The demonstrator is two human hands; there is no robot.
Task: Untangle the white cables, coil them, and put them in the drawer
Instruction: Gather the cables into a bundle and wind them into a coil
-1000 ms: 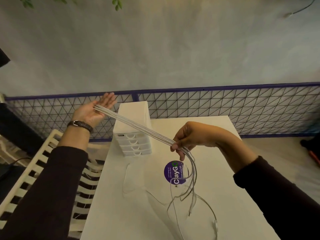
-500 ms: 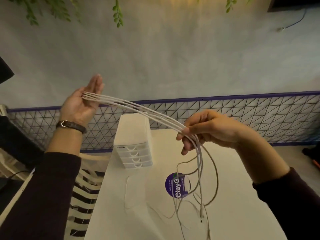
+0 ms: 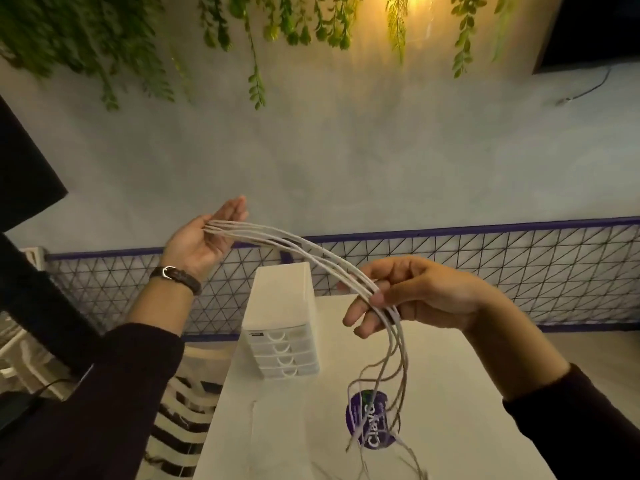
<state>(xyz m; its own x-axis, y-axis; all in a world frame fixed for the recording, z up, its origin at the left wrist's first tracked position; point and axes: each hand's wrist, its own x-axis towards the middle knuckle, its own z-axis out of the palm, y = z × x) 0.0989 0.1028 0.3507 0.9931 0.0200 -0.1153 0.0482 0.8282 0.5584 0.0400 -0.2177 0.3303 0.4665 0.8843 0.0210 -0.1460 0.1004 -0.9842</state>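
The white cables (image 3: 304, 249) stretch across mid-frame from the left hand (image 3: 204, 240), its fingers (image 3: 235, 209) straight, to the right hand (image 3: 415, 292), which pinches the bundle. Tails dangling toward the worktop (image 3: 450, 375) at lower right may snag, and strands could slide off that flat left palm.

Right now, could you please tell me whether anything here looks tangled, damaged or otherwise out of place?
Only the white cables: between the left hand and the right hand they run neatly side by side, but below the right hand the loose ends hang in a disorderly bunch over the table. No damage shows.
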